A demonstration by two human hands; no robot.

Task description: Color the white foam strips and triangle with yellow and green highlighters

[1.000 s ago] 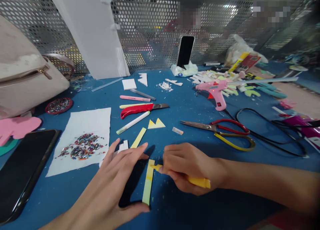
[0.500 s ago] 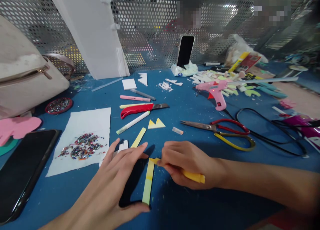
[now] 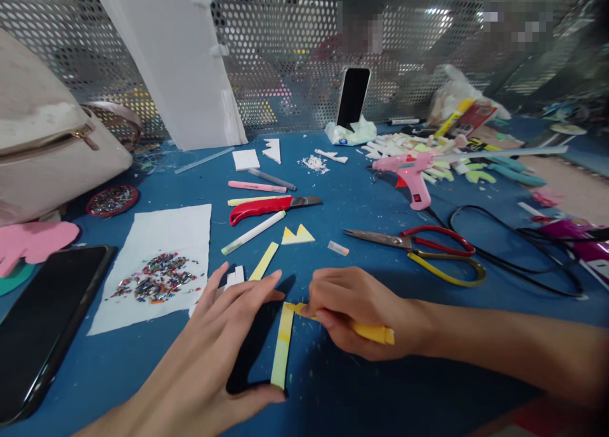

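Note:
My right hand (image 3: 366,313) is closed around a yellow marker pen (image 3: 373,333). Its tip rests on the upper end of a narrow strip (image 3: 281,351), coloured yellow at the top and pale green below. My left hand (image 3: 216,335) is spread open over the table, its thumb touching the strip's lower end and its fingertips near the upper end. Beyond the fingers lies another yellow-green strip (image 3: 264,261), and some white pieces (image 3: 235,276) show partly behind the hand. A zigzag-cut yellow and white piece (image 3: 298,235) sits farther off, with a small pen cap (image 3: 338,248) beside it.
Scissors (image 3: 409,243), a pink glue gun (image 3: 409,174) and its black cable lie to the right. Several markers surround a red-handled knife (image 3: 271,207). At left are white paper (image 3: 181,234) with glittery bits, a phone (image 3: 47,323) and a bag (image 3: 52,145).
The marker tip and my right hand have shifted very slightly right and down along the strip's upper end. My left hand has stayed in place.

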